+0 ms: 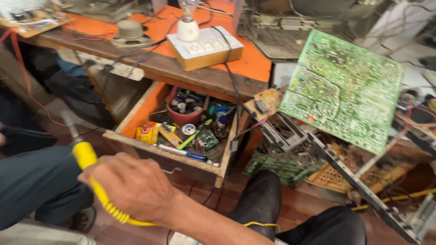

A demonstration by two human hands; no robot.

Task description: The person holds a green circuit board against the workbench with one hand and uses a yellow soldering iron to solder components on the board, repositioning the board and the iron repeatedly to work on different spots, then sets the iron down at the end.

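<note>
Sitting low before an orange-topped surface (pixel 256 66) bearing a white switchboard box (pixel 204 47) and a bulb (pixel 187 18). Facing a large green circuit board (pixel 345 86), propped tilted on a metal chassis frame (pixel 345 159) at the right, solder side outward, with nothing touching it. Leaving the wooden drawer (pixel 136 109) under the surface pulled open, crowded with a red bowl (pixel 184 117), pens, packets and a small board. Closing the right hand (pixel 131 188) fully around the yellow handle of a soldering iron (pixel 84 154), low at the left beside the knee, well apart from the circuit board, tip pointing up and away and touching nothing. Judging by that gap, not yet bringing iron to board. Showing no left hand.
</note>
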